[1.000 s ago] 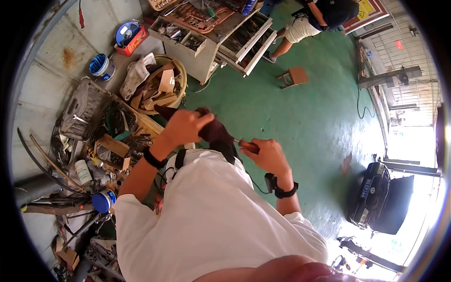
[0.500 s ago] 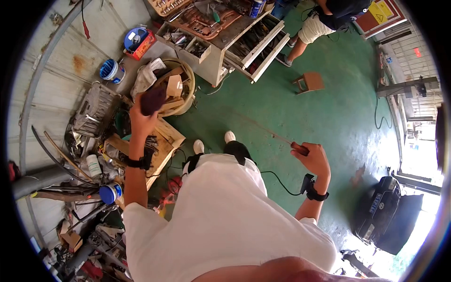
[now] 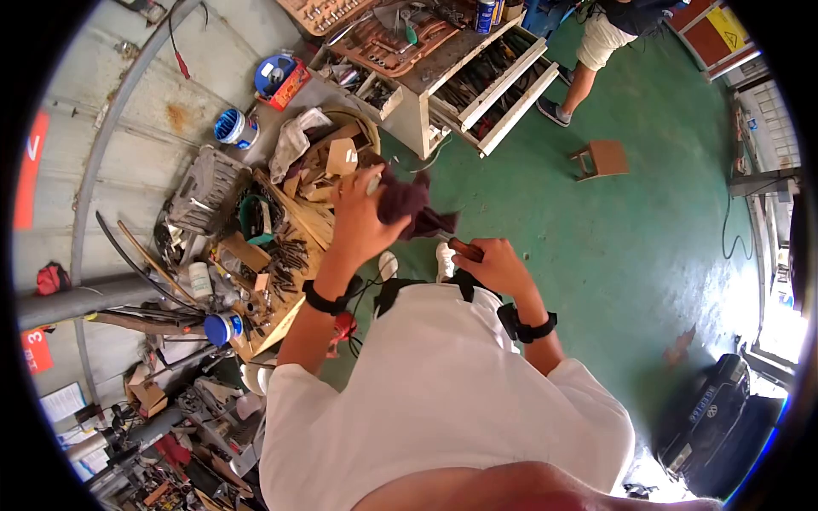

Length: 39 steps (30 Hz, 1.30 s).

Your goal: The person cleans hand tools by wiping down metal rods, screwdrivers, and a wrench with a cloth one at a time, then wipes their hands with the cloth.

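My left hand [image 3: 360, 220] is closed on a dark maroon rag [image 3: 411, 204], whose loose folds hang to the right. My right hand [image 3: 501, 269] grips the brown handle of a long, thin-shafted tool [image 3: 466, 249]. The handle points up and left toward the rag. The rag hides most of the shaft, and I cannot tell whether the cloth is wrapped round it. Both hands are in front of my body, close together, above the green floor [image 3: 511, 204].
A round bin [image 3: 368, 128] of cardboard and scraps stands left, beside a wooden bench [image 3: 298, 294] strewn with metal parts. Ahead, a tool cabinet has open drawers [image 3: 511, 102]. A small brown stool [image 3: 609, 157], another person [image 3: 596, 51] and a black car bumper [image 3: 707, 409] are to the right.
My left hand has brought the rag right and down, away from the bin. My right hand has moved left with the tool, so its shaft is now largely behind the cloth.
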Each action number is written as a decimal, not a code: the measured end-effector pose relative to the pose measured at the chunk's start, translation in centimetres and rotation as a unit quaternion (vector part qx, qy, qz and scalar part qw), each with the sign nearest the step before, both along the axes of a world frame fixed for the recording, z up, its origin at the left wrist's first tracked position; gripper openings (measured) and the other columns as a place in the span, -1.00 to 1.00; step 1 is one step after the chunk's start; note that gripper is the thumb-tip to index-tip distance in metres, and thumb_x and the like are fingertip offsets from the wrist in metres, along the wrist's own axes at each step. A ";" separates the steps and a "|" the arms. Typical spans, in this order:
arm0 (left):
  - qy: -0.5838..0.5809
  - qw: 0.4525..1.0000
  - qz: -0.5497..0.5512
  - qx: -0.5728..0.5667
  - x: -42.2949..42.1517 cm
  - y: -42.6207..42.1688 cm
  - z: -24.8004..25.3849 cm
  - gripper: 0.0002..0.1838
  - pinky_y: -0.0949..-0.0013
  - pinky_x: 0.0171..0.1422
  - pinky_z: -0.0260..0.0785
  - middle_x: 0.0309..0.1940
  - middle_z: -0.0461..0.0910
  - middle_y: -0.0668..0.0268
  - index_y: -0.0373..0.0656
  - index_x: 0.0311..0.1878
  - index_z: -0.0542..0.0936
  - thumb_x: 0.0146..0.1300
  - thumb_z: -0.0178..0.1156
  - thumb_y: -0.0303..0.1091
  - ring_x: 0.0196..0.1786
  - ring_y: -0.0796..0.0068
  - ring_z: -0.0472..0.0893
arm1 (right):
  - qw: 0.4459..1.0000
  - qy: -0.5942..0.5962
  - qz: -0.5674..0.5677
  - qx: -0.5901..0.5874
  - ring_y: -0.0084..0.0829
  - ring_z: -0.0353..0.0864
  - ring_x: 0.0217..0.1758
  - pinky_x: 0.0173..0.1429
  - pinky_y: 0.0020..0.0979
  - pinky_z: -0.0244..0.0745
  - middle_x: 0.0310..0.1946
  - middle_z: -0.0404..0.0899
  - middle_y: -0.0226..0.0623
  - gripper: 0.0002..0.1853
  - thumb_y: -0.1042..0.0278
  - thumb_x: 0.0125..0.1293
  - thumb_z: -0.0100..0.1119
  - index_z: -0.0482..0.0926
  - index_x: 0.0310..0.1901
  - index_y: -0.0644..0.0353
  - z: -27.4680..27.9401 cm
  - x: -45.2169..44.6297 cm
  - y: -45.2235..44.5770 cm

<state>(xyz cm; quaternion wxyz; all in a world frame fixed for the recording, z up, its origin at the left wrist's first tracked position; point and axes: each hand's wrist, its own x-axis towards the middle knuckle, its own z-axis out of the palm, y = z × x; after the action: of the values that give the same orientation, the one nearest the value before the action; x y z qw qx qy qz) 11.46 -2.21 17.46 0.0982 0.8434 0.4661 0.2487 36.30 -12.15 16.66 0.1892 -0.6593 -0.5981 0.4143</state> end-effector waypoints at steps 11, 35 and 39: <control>0.012 0.946 -0.261 -0.194 2.4 -1.7 -0.2 -0.15 0.13 0.32 0.42 0.17 0.50 0.15 0.10 0.36 0.46 -0.11 0.49 -0.45 0.19 0.04 0.53 | 0.998 0.027 0.040 0.051 -0.07 0.38 -0.61 -0.45 -0.20 0.33 -0.63 0.47 0.02 -0.59 0.13 0.21 0.39 0.53 -0.51 0.36 -1.5 2.7 -0.8; 0.066 0.993 -0.094 0.035 -2.4 0.0 -6.1 -0.62 0.17 0.08 0.36 -0.25 0.56 0.31 -0.05 -0.21 0.64 -0.20 0.45 -0.39 -0.08 0.23 0.59 | 0.981 -0.101 0.109 0.127 0.07 0.58 -0.52 -0.41 -0.10 0.51 -0.60 0.57 -0.06 -0.65 0.08 0.27 0.29 0.59 -0.47 0.21 0.4 7.8 -0.8; 0.013 0.993 -0.119 0.005 2.8 -0.7 -3.8 -0.67 0.20 0.06 0.35 -0.27 0.56 0.31 -0.05 -0.26 0.63 -0.20 0.43 -0.41 -0.11 0.24 0.59 | 0.971 -0.165 0.085 0.152 0.03 0.58 -0.58 -0.47 -0.10 0.49 -0.65 0.56 -0.11 -0.68 0.07 0.26 0.31 0.60 -0.43 0.17 -0.7 5.7 -2.0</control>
<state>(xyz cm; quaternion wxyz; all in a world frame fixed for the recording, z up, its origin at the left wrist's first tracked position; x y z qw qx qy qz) 14.23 -2.93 13.71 0.1172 0.8965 0.3621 0.2267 41.96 -14.13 15.93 0.1500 -0.6287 -0.7311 0.2187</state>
